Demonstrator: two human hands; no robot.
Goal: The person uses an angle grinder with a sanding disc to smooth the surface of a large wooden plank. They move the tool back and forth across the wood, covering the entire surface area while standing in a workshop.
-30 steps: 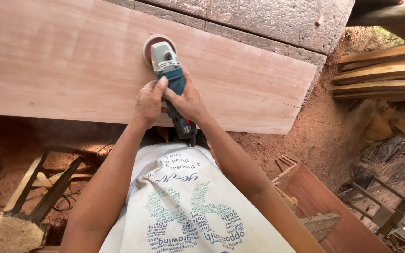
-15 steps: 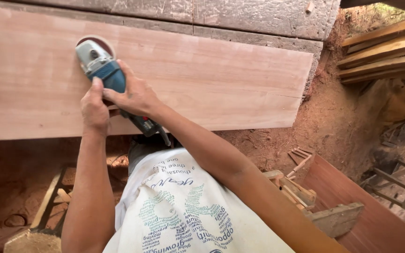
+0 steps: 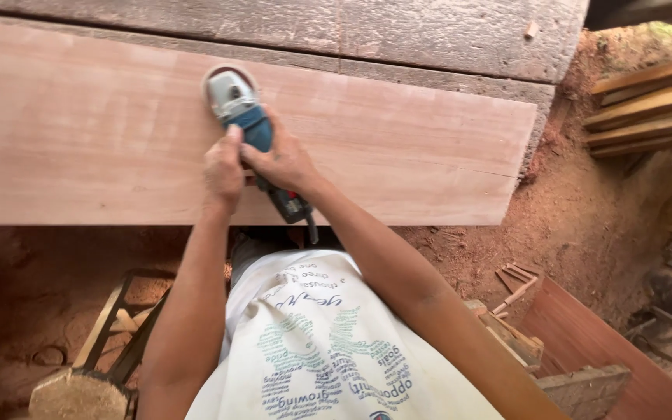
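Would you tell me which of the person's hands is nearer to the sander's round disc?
Left. The left hand grips just behind the disc; the right hand holds the sander farther back.

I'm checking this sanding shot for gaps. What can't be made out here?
Head view only:
- Sanding disc: almost all hidden beneath the grinder.
- Grinder's middle: wrapped by left hand and right hand.
- Board: left end cut off by the frame edge.
- Power cord: hidden behind the white shirt.

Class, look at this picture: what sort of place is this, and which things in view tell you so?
Probably an open-air woodworking yard. Both hands hold a blue angle grinder on a wide plank, more boards are stacked at the right, and the ground is bare reddish earth.
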